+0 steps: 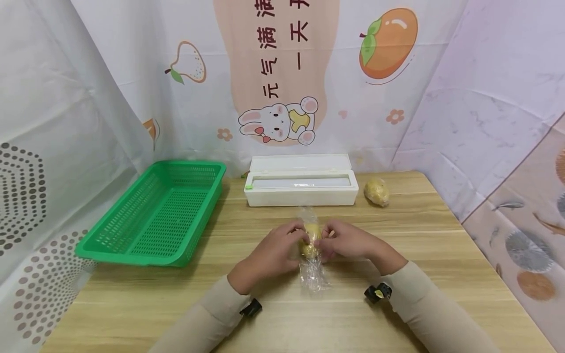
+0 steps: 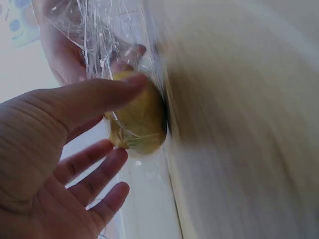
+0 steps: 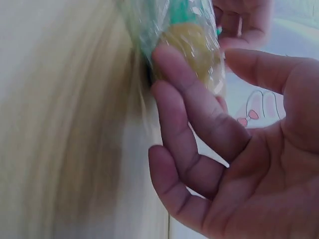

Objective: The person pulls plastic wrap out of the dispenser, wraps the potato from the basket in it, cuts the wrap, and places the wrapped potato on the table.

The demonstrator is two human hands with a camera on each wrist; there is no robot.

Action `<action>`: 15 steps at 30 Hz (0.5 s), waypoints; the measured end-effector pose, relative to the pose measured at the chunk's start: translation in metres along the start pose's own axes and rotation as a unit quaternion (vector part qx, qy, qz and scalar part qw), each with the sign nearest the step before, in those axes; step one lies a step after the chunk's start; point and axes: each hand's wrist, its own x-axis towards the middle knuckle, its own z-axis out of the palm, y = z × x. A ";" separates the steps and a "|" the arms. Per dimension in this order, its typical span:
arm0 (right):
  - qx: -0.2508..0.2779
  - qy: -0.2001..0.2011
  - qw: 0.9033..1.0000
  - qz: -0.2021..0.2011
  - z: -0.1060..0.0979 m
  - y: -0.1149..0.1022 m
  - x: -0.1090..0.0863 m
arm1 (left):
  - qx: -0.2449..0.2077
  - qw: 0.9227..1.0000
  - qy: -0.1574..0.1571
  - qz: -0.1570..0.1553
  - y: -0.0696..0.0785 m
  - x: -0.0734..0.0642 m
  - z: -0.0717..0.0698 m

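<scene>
A yellow potato [image 1: 311,232] lies on the table in front of me, loosely covered by clear plastic wrap [image 1: 314,274] whose crumpled ends stretch toward and away from me. My left hand [image 1: 275,247] grips the potato from the left; in the left wrist view its thumb [image 2: 107,93] crosses the potato [image 2: 142,117], with other fingertips at the potato's far end. From the right, my right hand [image 1: 348,240] pinches the wrap at the potato's side with curled fingers. The right wrist view has its fingertips overlapping the wrapped potato [image 3: 187,42].
Behind the hands stands a white plastic wrap dispenser box [image 1: 302,197] with its lid raised. Another wrapped potato [image 1: 376,191] sits to its right. A green plastic basket [image 1: 194,245] occupies the table's left side. A printed curtain [image 1: 176,122] hangs along the back edge.
</scene>
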 end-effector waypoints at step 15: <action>-0.333 0.076 0.922 -0.184 0.007 -0.012 -0.008 | -0.101 0.994 -0.036 -0.008 -0.013 0.000 -0.006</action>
